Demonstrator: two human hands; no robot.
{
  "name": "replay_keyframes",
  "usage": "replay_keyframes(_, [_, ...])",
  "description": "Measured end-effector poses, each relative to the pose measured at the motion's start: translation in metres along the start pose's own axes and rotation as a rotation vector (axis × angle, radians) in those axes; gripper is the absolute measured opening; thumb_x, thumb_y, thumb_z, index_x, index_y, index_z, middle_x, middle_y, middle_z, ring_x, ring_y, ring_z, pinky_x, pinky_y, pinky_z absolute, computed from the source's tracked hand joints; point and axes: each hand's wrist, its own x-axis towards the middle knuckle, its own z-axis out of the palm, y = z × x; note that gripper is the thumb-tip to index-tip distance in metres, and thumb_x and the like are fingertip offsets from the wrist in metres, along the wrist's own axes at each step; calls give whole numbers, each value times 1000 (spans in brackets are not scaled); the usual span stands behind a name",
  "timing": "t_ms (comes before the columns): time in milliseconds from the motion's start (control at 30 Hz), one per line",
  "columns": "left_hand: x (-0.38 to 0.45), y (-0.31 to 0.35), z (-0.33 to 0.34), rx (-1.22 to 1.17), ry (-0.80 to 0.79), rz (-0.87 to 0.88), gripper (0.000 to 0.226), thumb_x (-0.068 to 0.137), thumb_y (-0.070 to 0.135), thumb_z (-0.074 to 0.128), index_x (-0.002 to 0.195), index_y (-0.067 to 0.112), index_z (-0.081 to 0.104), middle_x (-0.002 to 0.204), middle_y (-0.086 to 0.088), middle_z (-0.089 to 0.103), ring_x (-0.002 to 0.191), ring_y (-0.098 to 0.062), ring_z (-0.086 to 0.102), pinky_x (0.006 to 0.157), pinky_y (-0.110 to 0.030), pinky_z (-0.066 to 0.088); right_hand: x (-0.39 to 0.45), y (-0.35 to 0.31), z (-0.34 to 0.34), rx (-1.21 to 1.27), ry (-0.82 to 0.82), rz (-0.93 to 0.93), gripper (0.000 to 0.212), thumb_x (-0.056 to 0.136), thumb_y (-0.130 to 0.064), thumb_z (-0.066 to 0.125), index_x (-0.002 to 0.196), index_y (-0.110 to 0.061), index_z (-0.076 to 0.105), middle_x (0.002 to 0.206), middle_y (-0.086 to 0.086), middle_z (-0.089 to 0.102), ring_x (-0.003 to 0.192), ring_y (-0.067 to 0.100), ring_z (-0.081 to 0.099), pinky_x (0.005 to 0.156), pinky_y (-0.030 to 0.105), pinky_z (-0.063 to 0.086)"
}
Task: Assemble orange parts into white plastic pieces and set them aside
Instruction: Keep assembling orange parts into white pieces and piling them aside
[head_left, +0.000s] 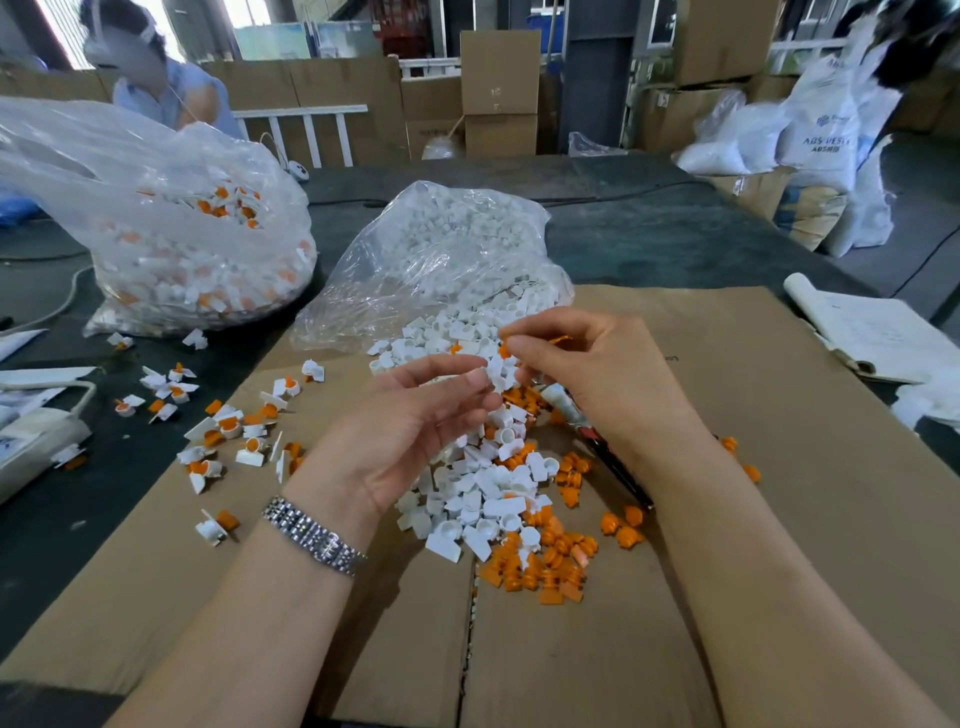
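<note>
My left hand pinches a white plastic piece between thumb and fingers above the pile. My right hand pinches an orange part right against that white piece; more orange shows behind its fingers. Below my hands lies a heap of loose white pieces and loose orange parts on the cardboard sheet. Several assembled white-and-orange pieces lie scattered at the left.
An open clear bag of white pieces lies behind my hands. A large bag of assembled pieces stands at the back left, with a person behind it. A dark tool lies under my right wrist. Papers lie right.
</note>
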Motion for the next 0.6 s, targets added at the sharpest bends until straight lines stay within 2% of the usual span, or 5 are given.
replay_keyframes(167, [-1, -1, 3, -30, -32, -1, 22, 79, 1, 73, 100, -2, 78, 96, -22, 77, 81, -23, 77, 64, -21, 60, -1, -2, 4, -10, -51, -32, 6, 89, -13, 75, 94, -13, 77, 82, -1, 75, 72, 10, 70, 71, 14, 54])
replay_keyframes(300, [-1, 0, 4, -38, -45, 2, 16, 80, 5, 72, 92, 1, 82, 94, -21, 77, 82, -24, 78, 65, -21, 60, 1, 2, 2, -117, -73, -55, 4, 91, -18, 73, 92, -19, 76, 82, -9, 73, 74, 0, 65, 76, 19, 55])
replay_keyframes(400, [-1, -3, 4, 11, -9, 60, 16, 73, 2, 76, 88, 3, 82, 94, -20, 77, 83, -26, 77, 69, -23, 61, 2, 5, 4, -260, -93, -95, 4, 92, -22, 70, 92, -22, 74, 84, -11, 70, 80, 4, 65, 78, 22, 54])
replay_keyframes(500, [-1, -9, 5, 265, 105, 201, 16, 69, 8, 85, 81, 17, 81, 91, -11, 79, 85, -24, 77, 80, -29, 61, 3, 8, 10, -357, -90, -93, 4, 93, -25, 69, 90, -25, 72, 82, -14, 67, 78, 2, 63, 72, 19, 50])
replay_keyframes(600, [0, -15, 5, 505, 194, 326, 16, 77, 15, 88, 84, 26, 80, 85, -2, 79, 79, -15, 76, 71, -18, 57, 4, 11, 14, -363, -69, -65, 5, 94, -23, 68, 89, -25, 70, 78, -14, 65, 72, 1, 61, 67, 15, 45])
